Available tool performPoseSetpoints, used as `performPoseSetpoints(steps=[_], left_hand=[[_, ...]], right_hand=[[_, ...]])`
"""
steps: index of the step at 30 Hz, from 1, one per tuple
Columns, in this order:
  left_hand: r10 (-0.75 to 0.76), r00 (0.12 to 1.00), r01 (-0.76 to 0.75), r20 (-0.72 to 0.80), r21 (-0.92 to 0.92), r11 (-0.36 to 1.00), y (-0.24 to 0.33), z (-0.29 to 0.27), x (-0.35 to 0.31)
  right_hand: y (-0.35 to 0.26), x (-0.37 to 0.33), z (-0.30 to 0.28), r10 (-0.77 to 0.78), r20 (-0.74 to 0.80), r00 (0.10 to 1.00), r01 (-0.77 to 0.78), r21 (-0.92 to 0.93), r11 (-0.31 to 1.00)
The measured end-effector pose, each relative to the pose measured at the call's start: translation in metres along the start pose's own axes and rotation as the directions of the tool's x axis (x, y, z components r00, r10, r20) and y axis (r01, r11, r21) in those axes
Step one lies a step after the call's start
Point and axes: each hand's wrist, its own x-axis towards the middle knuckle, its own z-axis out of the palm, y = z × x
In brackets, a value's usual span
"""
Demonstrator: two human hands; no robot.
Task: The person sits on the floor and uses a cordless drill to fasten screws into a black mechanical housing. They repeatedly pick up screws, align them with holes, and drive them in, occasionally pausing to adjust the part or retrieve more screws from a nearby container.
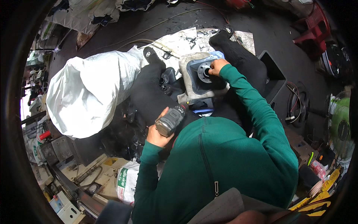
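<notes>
My left hand [158, 136] is wrapped around a grey and black cordless drill [170, 121], held low in front of my body with its front end pointing away to the right. My right hand [217, 67] has its fingers bent together at the dark centre of a silver metal ring [202, 75] with holes around it. Whatever those fingertips pinch is hidden. The ring sits in a dark grey square-flanged part [193, 81], which lies on beige cloth [182, 64] between my legs. Similar dark parts [166, 80] rest beside my left leg.
A large white woven sack [87, 93] gapes open at the left. Pale sheeting [186, 36] with dark scraps covers the floor ahead. A black bin [274, 72] stands right of my leg; farther off are a red plastic chair [312, 28] and a green fan [341, 121].
</notes>
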Motion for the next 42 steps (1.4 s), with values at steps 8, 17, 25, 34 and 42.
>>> performPoseSetpoints(steps=[8,17,25,34,42], left_hand=[[0.081,0.995,-0.083,-0.066,-0.024,0.996,0.042,-0.006,0.047],[0.299,0.952,-0.303,0.07,0.064,0.951,0.084,0.011,0.09],[0.303,0.936,-0.335,0.18,0.187,0.923,0.092,0.023,0.102],[0.264,0.954,-0.292,0.144,0.235,0.927,0.091,0.022,0.104],[0.293,0.952,-0.307,0.091,0.265,0.914,0.092,0.014,0.097]], right_hand=[[0.015,-0.007,0.0,0.005,-0.207,0.978,0.062,0.317,0.946],[0.007,-0.087,0.03,-0.292,-0.224,0.93,-0.091,0.627,-0.774],[-0.008,-0.104,0.029,-0.21,-0.21,0.955,-0.078,0.503,-0.861],[-0.023,-0.097,0.042,-0.093,-0.21,0.973,-0.002,0.397,-0.918],[-0.039,-0.095,0.042,-0.008,-0.081,0.997,0.027,0.421,-0.907]])
